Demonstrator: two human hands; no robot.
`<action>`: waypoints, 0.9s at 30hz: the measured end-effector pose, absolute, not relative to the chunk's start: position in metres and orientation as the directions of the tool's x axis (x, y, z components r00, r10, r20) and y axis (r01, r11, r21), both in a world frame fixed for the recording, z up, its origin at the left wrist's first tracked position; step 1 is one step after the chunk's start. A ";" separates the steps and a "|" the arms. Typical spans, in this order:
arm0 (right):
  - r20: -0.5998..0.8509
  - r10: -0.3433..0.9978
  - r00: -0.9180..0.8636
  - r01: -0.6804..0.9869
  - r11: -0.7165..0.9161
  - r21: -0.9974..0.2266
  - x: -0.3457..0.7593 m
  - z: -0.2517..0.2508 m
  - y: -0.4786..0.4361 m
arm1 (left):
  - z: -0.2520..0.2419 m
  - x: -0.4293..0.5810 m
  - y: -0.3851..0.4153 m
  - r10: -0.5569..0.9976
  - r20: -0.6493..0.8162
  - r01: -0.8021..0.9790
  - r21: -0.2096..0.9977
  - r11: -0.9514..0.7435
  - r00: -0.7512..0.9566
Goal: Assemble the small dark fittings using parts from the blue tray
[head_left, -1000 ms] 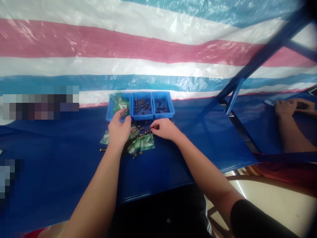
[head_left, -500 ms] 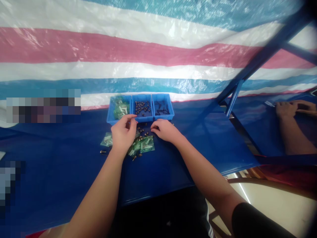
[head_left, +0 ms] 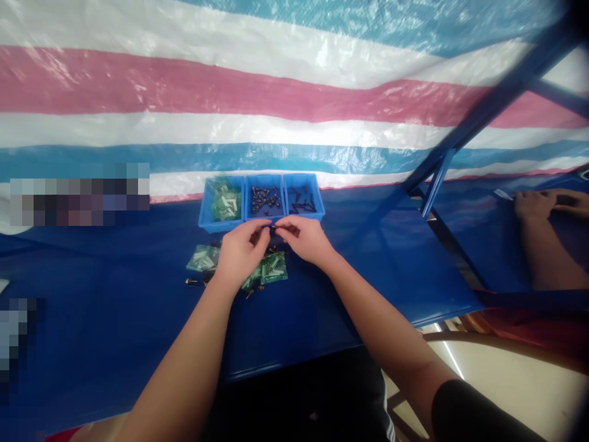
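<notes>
Just in front of the middle bin, my left hand (head_left: 243, 248) and my right hand (head_left: 306, 238) meet with fingertips pinched together. Between them is a small dark screw (head_left: 273, 229), mostly hidden by the fingers. Under and beside my hands lie loose screws (head_left: 272, 249) and green-tinted clear packets (head_left: 275, 266) of pale pins or plugs. Another such packet (head_left: 202, 258) rests left of my left wrist. The blue middle bin (head_left: 264, 218) holds many bronze-coloured screws (head_left: 263, 199). Dark screws (head_left: 301, 202) lie in the right bin (head_left: 317, 216).
The left bin (head_left: 205, 222) contains green packets (head_left: 226, 205). Behind the blue table (head_left: 151, 319) hangs a striped plastic sheet (head_left: 276, 98). A blue metal frame (head_left: 460, 135) stands at right, and beyond it another person's hands (head_left: 536, 202) rest on a blue surface.
My left hand has moved right and my right hand slightly left and up, so their fingertips now meet at the small screw. The bins have stayed put.
</notes>
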State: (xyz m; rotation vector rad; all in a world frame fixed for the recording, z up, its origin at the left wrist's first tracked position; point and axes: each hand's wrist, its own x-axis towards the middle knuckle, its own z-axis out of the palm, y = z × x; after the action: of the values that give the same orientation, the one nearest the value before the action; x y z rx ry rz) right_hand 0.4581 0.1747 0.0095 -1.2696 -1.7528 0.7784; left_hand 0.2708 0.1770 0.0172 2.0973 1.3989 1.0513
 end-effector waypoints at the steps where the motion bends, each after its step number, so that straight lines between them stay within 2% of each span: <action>1: 0.276 0.953 -0.124 0.429 0.302 -0.851 0.457 0.009 0.175 | 0.017 0.272 0.177 0.903 0.360 0.599 0.678 -0.427 0.236; 5: 0.320 0.945 -0.060 0.441 0.313 -0.841 0.457 0.007 0.176 | 0.015 0.274 0.176 0.907 0.327 0.596 0.684 -0.421 0.266; 14: 0.374 0.921 -0.110 0.434 0.383 -0.815 0.455 0.011 0.174 | 0.013 0.272 0.177 0.904 0.351 0.597 0.680 -0.426 0.246; 27: 0.382 0.915 -0.127 0.447 0.397 -0.802 0.456 0.009 0.174 | 0.012 0.272 0.178 0.902 0.364 0.607 0.670 -0.428 0.234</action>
State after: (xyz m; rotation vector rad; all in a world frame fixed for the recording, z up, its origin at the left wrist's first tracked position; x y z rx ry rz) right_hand 0.4561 0.1744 0.0086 -1.1954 -1.7407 0.6434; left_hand 0.2722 0.1778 0.0124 2.1245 1.3876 1.0334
